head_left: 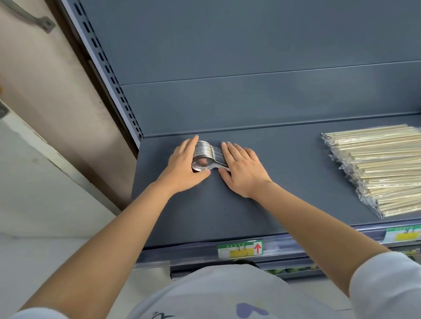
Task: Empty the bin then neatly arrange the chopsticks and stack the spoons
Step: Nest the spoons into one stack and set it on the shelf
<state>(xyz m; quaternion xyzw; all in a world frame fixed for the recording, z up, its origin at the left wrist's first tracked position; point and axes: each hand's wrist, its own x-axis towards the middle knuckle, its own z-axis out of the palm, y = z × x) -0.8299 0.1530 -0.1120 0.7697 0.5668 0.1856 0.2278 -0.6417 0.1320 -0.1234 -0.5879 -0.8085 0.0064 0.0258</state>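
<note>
While both hands press inward, the stack of spoons (208, 155) lies nested on its side on the grey shelf (279, 180), near the back wall and toward the shelf's left end. Left hand (183, 165): fingers together, cupping the bowl end. Right hand (243, 168): flat, fingers together, laid over the handles. Wrapped chopsticks (385, 169): neat pile, well apart at the right, running off frame. Bare shelf lies between the two and forward to the front edge with its price label (239, 249).
</note>
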